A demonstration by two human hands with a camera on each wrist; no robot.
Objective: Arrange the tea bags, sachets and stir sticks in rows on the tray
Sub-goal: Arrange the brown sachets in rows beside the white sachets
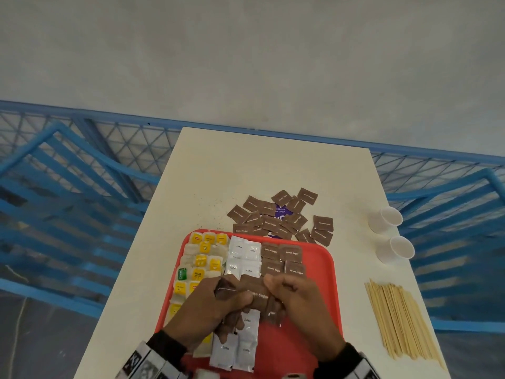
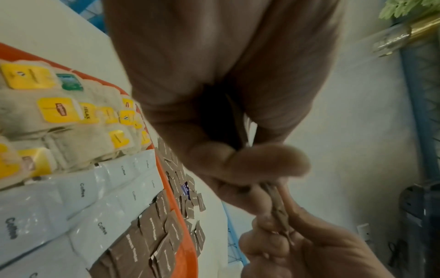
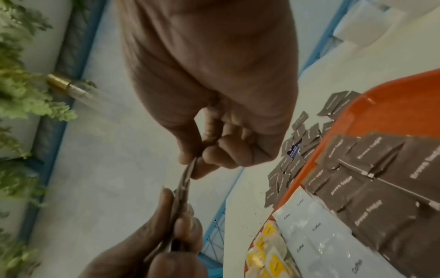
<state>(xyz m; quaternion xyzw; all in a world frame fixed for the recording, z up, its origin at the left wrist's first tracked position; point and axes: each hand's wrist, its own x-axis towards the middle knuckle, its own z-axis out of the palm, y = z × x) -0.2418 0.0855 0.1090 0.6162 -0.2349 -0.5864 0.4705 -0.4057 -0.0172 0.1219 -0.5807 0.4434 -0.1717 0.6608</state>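
Over the red tray [image 1: 322,269], both hands hold one small stack of brown sugar sachets [image 1: 258,294]. My left hand [image 1: 232,295] pinches its left end and my right hand [image 1: 277,287] its right end. The stack shows edge-on in the wrist views [image 2: 278,208] [image 3: 185,178]. On the tray lie tea bags [image 1: 202,263] in the left column, white coffee sachets [image 1: 244,258] in the middle, and brown sugar sachets [image 1: 284,259] to their right. A loose pile of brown sachets [image 1: 278,217] lies beyond the tray. The stir sticks [image 1: 401,318] lie on the table at the right.
Two white paper cups [image 1: 385,218] [image 1: 396,248] stand by the table's right edge, behind the sticks. A purple card [image 1: 281,212] lies under the loose pile. Blue metal racks [image 1: 68,187] flank the white table [image 1: 246,165] on both sides.
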